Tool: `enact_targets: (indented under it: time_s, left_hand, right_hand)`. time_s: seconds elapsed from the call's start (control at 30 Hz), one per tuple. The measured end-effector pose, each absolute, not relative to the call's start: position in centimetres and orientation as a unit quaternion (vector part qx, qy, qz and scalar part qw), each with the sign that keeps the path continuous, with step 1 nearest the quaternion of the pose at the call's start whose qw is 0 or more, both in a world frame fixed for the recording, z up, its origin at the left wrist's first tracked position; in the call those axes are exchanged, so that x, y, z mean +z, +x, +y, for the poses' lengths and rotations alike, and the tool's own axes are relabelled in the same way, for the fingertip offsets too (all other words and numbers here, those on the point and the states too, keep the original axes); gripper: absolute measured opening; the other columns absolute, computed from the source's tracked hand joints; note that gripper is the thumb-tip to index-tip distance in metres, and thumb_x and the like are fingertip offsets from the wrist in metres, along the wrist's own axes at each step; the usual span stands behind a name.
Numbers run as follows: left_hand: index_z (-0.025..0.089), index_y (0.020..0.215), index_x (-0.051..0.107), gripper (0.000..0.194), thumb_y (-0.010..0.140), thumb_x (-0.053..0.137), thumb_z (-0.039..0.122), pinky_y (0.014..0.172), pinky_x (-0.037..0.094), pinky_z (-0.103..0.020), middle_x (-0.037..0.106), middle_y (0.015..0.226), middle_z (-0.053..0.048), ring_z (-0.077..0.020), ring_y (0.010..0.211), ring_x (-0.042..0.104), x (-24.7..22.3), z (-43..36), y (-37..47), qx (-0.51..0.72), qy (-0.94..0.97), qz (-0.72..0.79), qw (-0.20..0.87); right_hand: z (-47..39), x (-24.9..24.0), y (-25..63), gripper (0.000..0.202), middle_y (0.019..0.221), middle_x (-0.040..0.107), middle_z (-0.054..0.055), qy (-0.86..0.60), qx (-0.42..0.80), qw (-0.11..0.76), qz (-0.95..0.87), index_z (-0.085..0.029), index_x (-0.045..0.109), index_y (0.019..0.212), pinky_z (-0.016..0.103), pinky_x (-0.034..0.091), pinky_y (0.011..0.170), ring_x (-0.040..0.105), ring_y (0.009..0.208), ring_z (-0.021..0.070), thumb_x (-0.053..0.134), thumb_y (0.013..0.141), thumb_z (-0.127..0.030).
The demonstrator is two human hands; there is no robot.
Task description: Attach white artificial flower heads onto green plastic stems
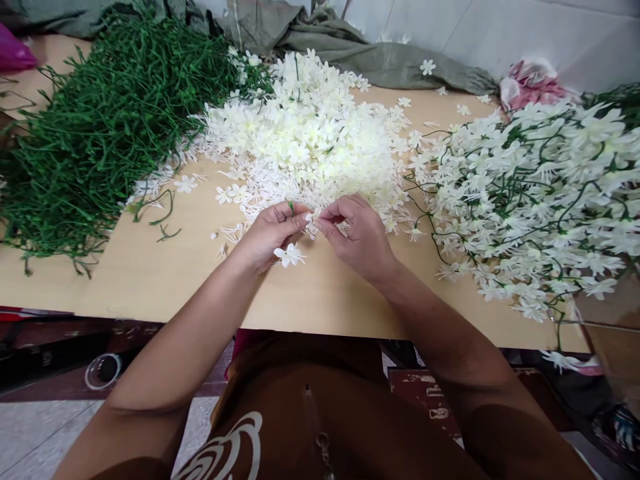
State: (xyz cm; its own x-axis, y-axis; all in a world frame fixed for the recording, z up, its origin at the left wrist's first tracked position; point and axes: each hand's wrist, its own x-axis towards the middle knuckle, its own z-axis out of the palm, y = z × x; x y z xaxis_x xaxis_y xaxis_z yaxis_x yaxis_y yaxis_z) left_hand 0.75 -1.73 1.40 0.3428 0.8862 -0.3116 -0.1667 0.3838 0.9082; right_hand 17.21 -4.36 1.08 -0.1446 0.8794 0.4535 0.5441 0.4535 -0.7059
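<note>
Over the front middle of the table, my left hand (277,230) pinches a green plastic stem (291,207), of which only a short tip shows above the fingers. A white artificial flower (289,255) hangs just below that hand. My right hand (357,233) is closed, thumb and forefinger pinching a small white flower (313,219) where the two hands meet. The fingers partly hide that flower. Right behind the hands rises a heap of loose white flowers (320,140) with pale yellow centres.
A large pile of green stems (115,120) covers the table's left. On the right lies a mass of white flowers joined to green stems (540,200), some over the front edge. Grey cloth (400,65) runs along the wall. Scattered stem pieces (167,233) lie on the tan tabletop (150,280).
</note>
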Motion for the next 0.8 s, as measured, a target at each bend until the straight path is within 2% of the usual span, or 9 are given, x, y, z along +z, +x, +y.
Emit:
enact_targets:
  time_s: [0.07, 0.17, 0.27, 0.5, 0.73, 0.8]
  left_hand:
    - [0.017, 0.072, 0.059, 0.038, 0.051, 0.087, 0.031, 0.037, 0.017, -0.019, 0.045, 0.046, 0.008, -0.003, 0.037, 0.031, 1.5, -1.7, 0.7, 0.378, 0.405, 0.433, 0.711]
    - [0.017, 0.07, 0.057, 0.037, 0.051, 0.086, 0.03, 0.037, 0.017, -0.019, 0.046, 0.046, 0.008, -0.0026, 0.038, 0.031, 1.6, -1.7, 0.7, 0.375, 0.402, 0.435, 0.713]
    - [0.017, 0.071, 0.058, 0.035, 0.053, 0.084, 0.032, 0.037, 0.018, -0.019, 0.046, 0.047, 0.007, -0.0029, 0.037, 0.031, 1.7, -1.8, 0.7, 0.368, 0.425, 0.438, 0.701]
    - [0.018, 0.067, 0.058, 0.036, 0.056, 0.083, 0.042, 0.038, 0.016, -0.021, 0.04, 0.045, 0.009, -0.0029, 0.037, 0.028, 1.7, -2.1, 1.0, 0.364, 0.494, 0.436, 0.658]
    - [0.019, 0.069, 0.056, 0.027, 0.066, 0.075, 0.037, 0.041, 0.02, -0.021, 0.039, 0.049, 0.008, -0.0048, 0.041, 0.03, 0.9, -1.9, 1.0, 0.396, 0.521, 0.451, 0.607]
    - [0.019, 0.069, 0.057, 0.024, 0.068, 0.073, 0.036, 0.041, 0.02, -0.021, 0.039, 0.049, 0.007, -0.0052, 0.041, 0.031, 0.8, -1.9, 1.0, 0.389, 0.532, 0.457, 0.597]
  right_hand:
    - [-4.3, 0.8, 17.3, 0.012, 0.08, 0.061, 0.001, -0.478, 0.245, 0.452, -0.712, -0.02, 0.056, 0.081, 0.029, 0.048, 0.072, 0.056, 0.077, 0.0139, 0.064, 0.084, -0.029]
    - [-4.2, 0.5, 17.5, 0.026, 0.091, 0.061, 0.003, -0.459, 0.333, 0.467, -0.679, -0.02, 0.058, 0.093, 0.027, 0.05, 0.068, 0.058, 0.081, 0.013, 0.067, 0.082, -0.042]
    - [-4.1, 0.5, 17.5, 0.033, 0.085, 0.06, 0.001, -0.451, 0.379, 0.461, -0.664, -0.02, 0.059, 0.09, 0.027, 0.05, 0.068, 0.057, 0.076, 0.0116, 0.07, 0.078, -0.049]
    - [-4.0, 0.3, 16.9, 0.041, 0.066, 0.054, -0.005, -0.483, 0.418, 0.461, -0.616, -0.02, 0.056, 0.075, 0.025, 0.043, 0.058, 0.047, 0.06, 0.0084, 0.078, 0.068, -0.054]
    - [-4.0, -0.4, 16.5, 0.046, 0.066, 0.054, -0.005, -0.477, 0.457, 0.465, -0.589, -0.021, 0.054, 0.076, 0.025, 0.044, 0.056, 0.049, 0.059, 0.0084, 0.082, 0.061, -0.055]
    - [-4.1, -0.6, 16.3, 0.044, 0.065, 0.053, -0.006, -0.488, 0.434, 0.464, -0.598, -0.021, 0.053, 0.077, 0.025, 0.043, 0.056, 0.048, 0.059, 0.0084, 0.082, 0.063, -0.052]
